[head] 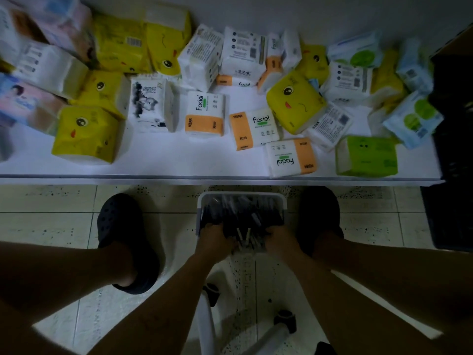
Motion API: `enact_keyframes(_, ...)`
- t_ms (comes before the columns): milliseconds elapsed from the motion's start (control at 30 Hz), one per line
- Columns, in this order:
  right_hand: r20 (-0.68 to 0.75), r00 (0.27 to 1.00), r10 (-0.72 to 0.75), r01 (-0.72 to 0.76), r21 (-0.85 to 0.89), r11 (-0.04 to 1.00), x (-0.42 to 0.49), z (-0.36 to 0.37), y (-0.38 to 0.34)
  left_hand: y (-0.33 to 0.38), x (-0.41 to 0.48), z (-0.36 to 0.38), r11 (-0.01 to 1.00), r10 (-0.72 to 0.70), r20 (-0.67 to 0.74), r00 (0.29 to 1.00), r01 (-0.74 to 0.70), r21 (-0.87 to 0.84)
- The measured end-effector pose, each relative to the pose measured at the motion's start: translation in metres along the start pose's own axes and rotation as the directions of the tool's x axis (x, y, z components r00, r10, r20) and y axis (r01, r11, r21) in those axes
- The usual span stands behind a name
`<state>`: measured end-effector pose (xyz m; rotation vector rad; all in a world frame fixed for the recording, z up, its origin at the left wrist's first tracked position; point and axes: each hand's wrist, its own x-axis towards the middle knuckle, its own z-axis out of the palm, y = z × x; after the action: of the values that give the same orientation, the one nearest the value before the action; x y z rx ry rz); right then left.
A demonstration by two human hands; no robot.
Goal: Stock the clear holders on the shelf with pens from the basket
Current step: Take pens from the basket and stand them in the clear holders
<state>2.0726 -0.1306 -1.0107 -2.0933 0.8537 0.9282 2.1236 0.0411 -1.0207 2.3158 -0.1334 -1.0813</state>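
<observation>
Early days, far as I can see: the person's bent over the white basket [242,194] on the tiled floor [64,201] between their feet, both hands down in the dark pens [238,213]. Left hand [213,238] and right hand [280,238] have fingers curled into the near end of the pile, clutching a bunch w/ a few pale tips poking up between them (dim light, so fingertips are hard to make out). Basket's still packed. No clear holders in sight, so can't say if any are filled; the white shelf [179,160] just ahead carries only scattered tissue packs [204,114]. Left to do, I'd guess: lift the bunch, find the holders, fill them, repeat.
</observation>
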Motion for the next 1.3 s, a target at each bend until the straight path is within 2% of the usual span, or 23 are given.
enact_keyframes(233, -0.155, 0.986, -0.061, 0.068, 0.043, 0.997, -0.014, -0.006, -0.01, 0.002, -0.002, -0.008, 0.98, -0.135, -0.225, 0.965, 0.097, -0.175)
enact_keyframes(400, -0.346, 0.938, -0.01, 0.053, 0.115, 0.992, -0.026, -0.017, -0.02, 0.012, -0.011, -0.016, 0.918, -0.207, -0.161, 0.965, 0.135, -0.373)
enact_keyframes(533, -0.395, 0.918, 0.026, 0.023, 0.117, 0.993, -0.037, -0.029, -0.026, 0.028, -0.029, -0.023, 0.886, -0.106, -0.121, 0.987, 0.039, -0.462)
enact_keyframes(633, -0.447, 0.894, 0.033, 0.04, 0.153, 0.987, -0.051, -0.035, -0.028, 0.038, -0.04, -0.028, 0.885, -0.105, -0.088, 0.991, 0.052, -0.463)
enact_keyframes(700, -0.457, 0.888, 0.055, 0.048, 0.211, 0.976, -0.059, -0.037, -0.028, 0.043, -0.049, -0.031, 0.882, -0.096, -0.07, 0.993, 0.053, -0.467)
enact_keyframes(767, -0.441, 0.894, 0.076, 0.088, 0.339, 0.937, -0.067, -0.037, -0.029, 0.048, -0.06, -0.036, 0.86, -0.083, -0.093, 0.992, 0.024, -0.51)
enact_keyframes(867, -0.381, 0.921, 0.078, 0.176, 0.588, 0.79, -0.084, -0.038, -0.036, 0.057, -0.076, -0.047, 0.839, -0.03, -0.166, 0.986, -0.066, -0.539)
enact_keyframes(900, -0.362, 0.931, 0.055, 0.194, 0.616, 0.763, -0.089, -0.038, -0.039, 0.061, -0.083, -0.052, 0.826, -0.01, -0.19, 0.982, -0.099, -0.555)
enact_keyframes(1000, -0.313, 0.949, -0.042, 0.228, 0.586, 0.777, -0.105, -0.041, -0.051, 0.075, -0.102, -0.071, 0.762, 0.014, -0.208, 0.978, -0.145, -0.631)
enact_keyframes(1100, -0.305, 0.941, -0.143, 0.302, 0.576, 0.759, -0.126, -0.047, -0.072, 0.087, -0.12, -0.096, 0.752, 0.035, -0.3, 0.953, -0.223, -0.62)
enact_keyframes(1233, -0.444, 0.855, -0.268, 0.479, 0.479, 0.736, -0.16, -0.064, -0.107, 0.099, -0.145, -0.136, 0.778, 0.113, -0.487, 0.866, -0.382, -0.5)
enact_keyframes(1300, -0.5, 0.786, -0.363, 0.596, 0.461, 0.658, -0.178, -0.069, -0.122, 0.105, -0.161, -0.156, 0.768, 0.208, -0.528, 0.823, -0.471, -0.433)
